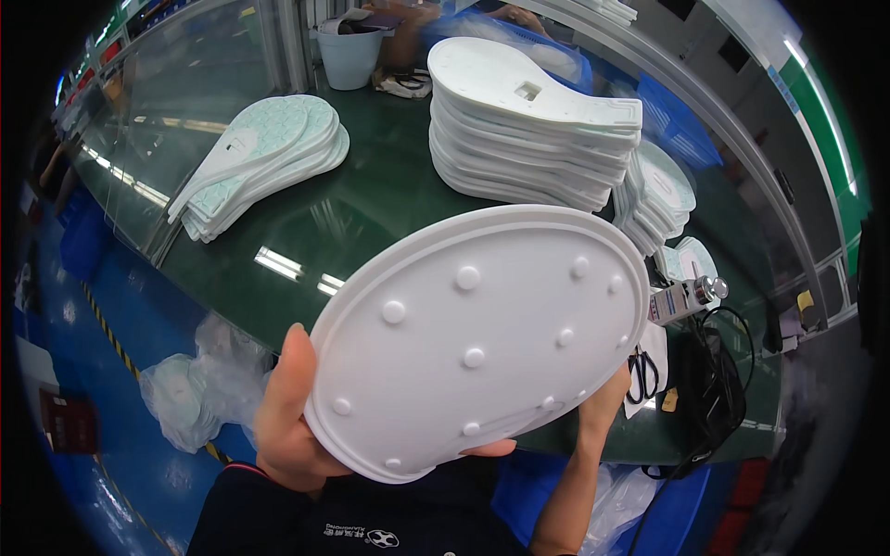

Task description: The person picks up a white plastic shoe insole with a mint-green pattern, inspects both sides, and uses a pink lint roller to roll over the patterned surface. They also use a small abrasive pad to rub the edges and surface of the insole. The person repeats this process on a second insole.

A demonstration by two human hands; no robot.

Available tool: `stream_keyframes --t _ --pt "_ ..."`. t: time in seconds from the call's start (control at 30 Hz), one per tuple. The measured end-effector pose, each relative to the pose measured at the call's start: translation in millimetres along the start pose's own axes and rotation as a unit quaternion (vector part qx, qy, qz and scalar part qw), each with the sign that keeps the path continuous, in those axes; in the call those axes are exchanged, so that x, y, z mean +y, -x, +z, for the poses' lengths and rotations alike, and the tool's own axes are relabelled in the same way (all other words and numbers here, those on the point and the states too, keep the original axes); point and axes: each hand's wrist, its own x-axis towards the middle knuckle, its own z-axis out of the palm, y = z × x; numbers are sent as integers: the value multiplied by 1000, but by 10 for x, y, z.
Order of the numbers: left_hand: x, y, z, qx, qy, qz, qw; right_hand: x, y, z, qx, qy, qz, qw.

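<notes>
A large white oval plastic panel point(519, 315), with a raised rim and several round bumps on its face, is held up tilted in front of me. My left hand point(295, 426) grips its lower left edge, thumb outside the rim and a fingertip showing below. At the lower right edge, my right hand point(604, 397) closes on the same panel, most of its fingers hidden behind it. Beyond the panel stands a tall stack of white paddle-shaped panels point(528, 139). To its left lies a lower pile of similar panels with pale green patterned faces point(287, 125).
More patterned panels point(669, 181) are stacked at the right. Nearby are a bottle with a silver cap point(686, 298), black scissors point(642, 378) and a black bag point(712, 394). A pale bucket point(349, 60) and a blue basket point(681, 125) stand at the back. Bagged panels point(176, 394) sit at lower left.
</notes>
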Motion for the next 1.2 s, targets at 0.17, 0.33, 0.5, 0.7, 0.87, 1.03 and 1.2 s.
stream_keyframes --t 0.17,0.33,0.5,0.7,0.87,1.03,1.2 --pt "50 -33 74 56 -90 4 994 -395 -128 -124 48 -57 75 994" --pt "166 76 -39 117 -194 -17 974 -126 -197 37 -31 -3 39 999" --pt "180 52 -52 119 -203 -5 972 -549 -112 -67 34 98 -90 991" --pt "-75 -185 38 -16 -285 -62 957 -1322 369 -73 -183 -101 -308 928" --pt "-111 -227 62 -133 -362 -104 917 -1301 381 8 -187 -445 -79 872" --pt "133 -277 -175 -123 -617 55 776 -946 343 -203 -219 -834 190 470" --pt "-104 -261 -175 16 -486 -9 874 -887 374 -220 -182 -910 119 353"
